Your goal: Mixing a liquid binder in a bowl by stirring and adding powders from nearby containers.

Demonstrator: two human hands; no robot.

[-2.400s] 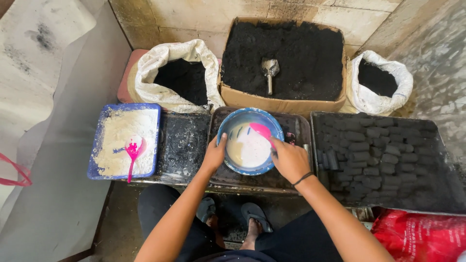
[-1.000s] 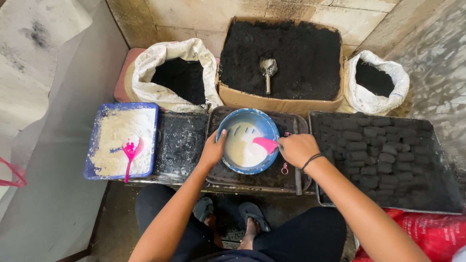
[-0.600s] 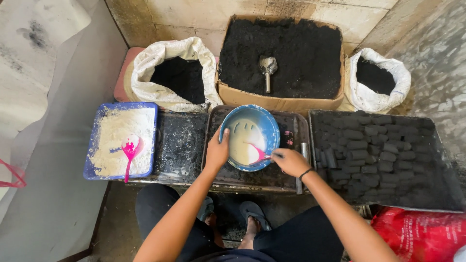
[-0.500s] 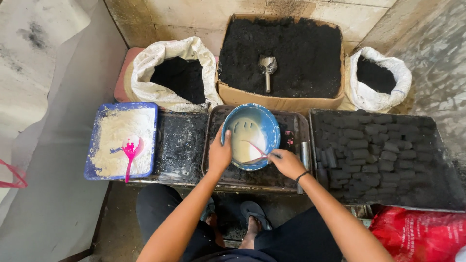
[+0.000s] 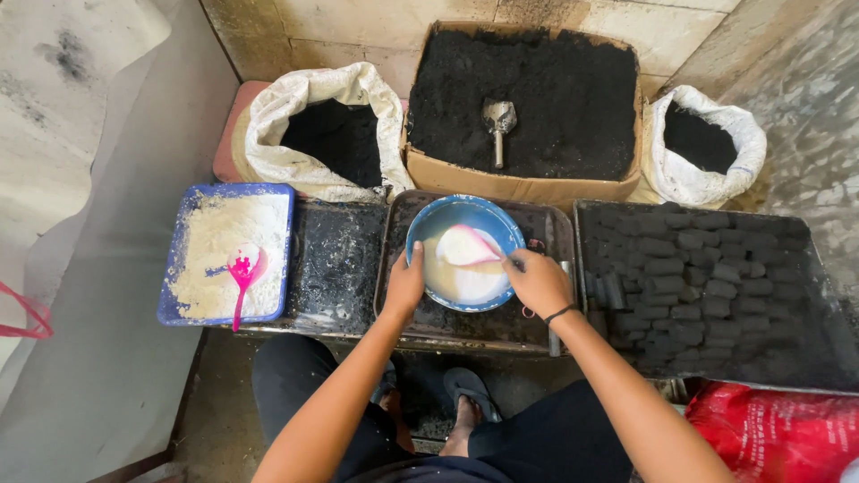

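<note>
**Stirring step: white mix in blue bowl**

The blue bowl [image 5: 465, 252], on the middle black tray [image 5: 537, 322], is steadied at its rim by the left hand [image 5: 404, 284]. A pink spoon [image 5: 467, 248] is clamped in the right hand [image 5: 537, 282], blade in the white liquid (probably a starch slurry). Next move calls for a steady bowl. The blue tray [image 5: 175, 304] holds white powder; the cardboard box [image 5: 519, 186] holds black powder.
</note>
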